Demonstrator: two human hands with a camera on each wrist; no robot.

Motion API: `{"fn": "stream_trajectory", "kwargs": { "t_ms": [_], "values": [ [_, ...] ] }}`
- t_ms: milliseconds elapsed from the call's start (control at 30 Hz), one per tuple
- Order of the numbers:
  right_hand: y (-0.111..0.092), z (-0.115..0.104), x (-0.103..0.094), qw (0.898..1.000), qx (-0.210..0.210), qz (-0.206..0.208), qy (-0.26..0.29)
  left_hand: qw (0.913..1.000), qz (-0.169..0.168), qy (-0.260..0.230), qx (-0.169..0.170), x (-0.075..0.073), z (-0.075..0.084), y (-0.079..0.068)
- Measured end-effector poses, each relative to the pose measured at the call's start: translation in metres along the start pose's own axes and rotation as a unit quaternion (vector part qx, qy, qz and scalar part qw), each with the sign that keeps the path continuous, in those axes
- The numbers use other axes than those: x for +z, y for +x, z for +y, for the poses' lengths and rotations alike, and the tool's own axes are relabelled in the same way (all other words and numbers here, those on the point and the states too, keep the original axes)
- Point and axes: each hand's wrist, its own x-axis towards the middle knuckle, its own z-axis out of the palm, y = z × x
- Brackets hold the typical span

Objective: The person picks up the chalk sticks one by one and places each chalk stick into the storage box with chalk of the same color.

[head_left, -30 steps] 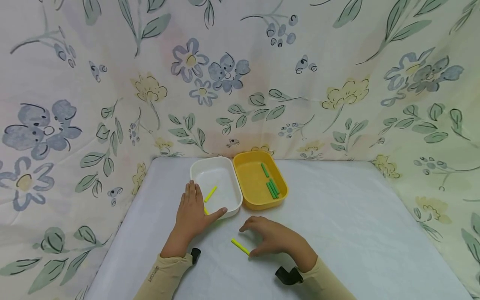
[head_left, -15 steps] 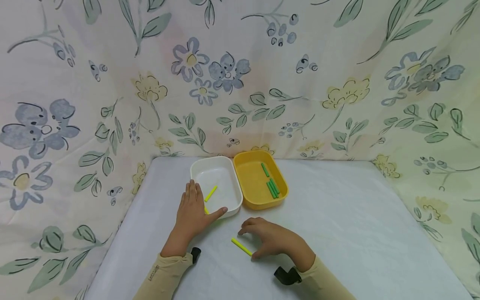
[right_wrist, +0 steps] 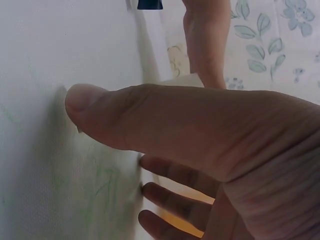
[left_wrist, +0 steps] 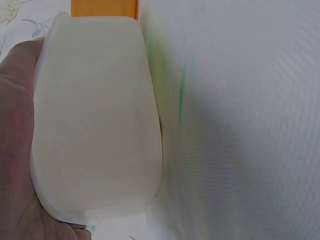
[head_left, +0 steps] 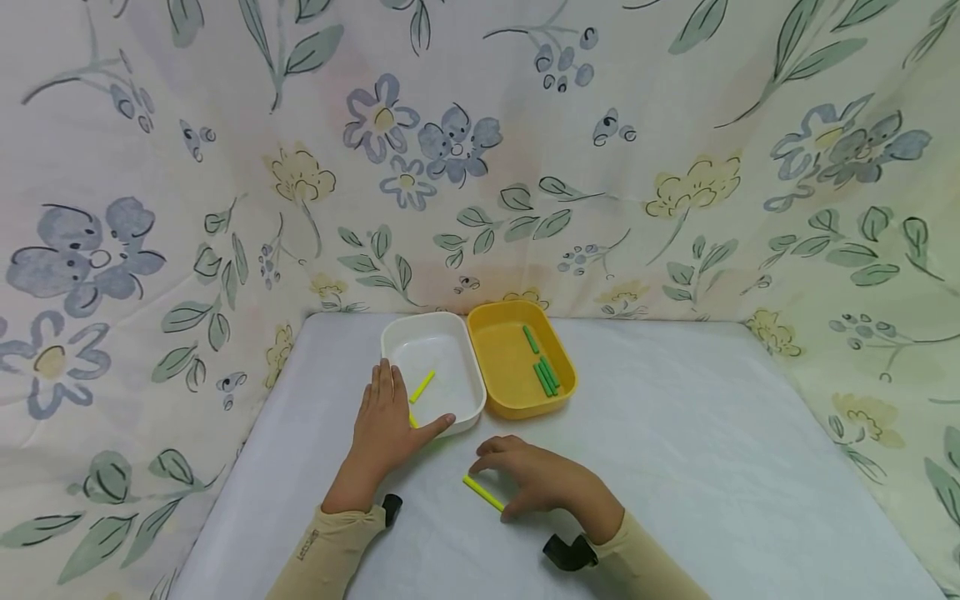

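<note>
A yellow stick, like chalk or a crayon, lies slanted on the white cloth in front of two trays. Curved over it is my right hand, thumb tip at its near end and fingertips close to its far end. I cannot tell whether the fingertips touch it. In the right wrist view the thumb hides the stick. My left hand rests on the white tray's near left corner, fingers straight along the left rim and thumb on the front rim. Two yellow sticks lie inside, one partly hidden by the hand.
An orange-yellow tray stands against the white tray's right side, with several green sticks in it. Green and yellowish smears mark the white cloth. A floral curtain hangs right behind the trays.
My right hand has shifted slightly left, its fingertips coming down towards the yellow stick's far end. The stick has barely moved. My left hand and both trays have stayed in place.
</note>
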Motion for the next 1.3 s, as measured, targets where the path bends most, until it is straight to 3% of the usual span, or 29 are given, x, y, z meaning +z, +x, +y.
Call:
{"fn": "stream_trajectory", "kwargs": {
  "t_ms": [1300],
  "values": [
    [0.0012,-0.0049,0.0025,0.998,-0.015,0.006,-0.057,1.0000,-0.001,0.004,-0.002,-0.0009,0.0013,-0.0003]
  ]
}}
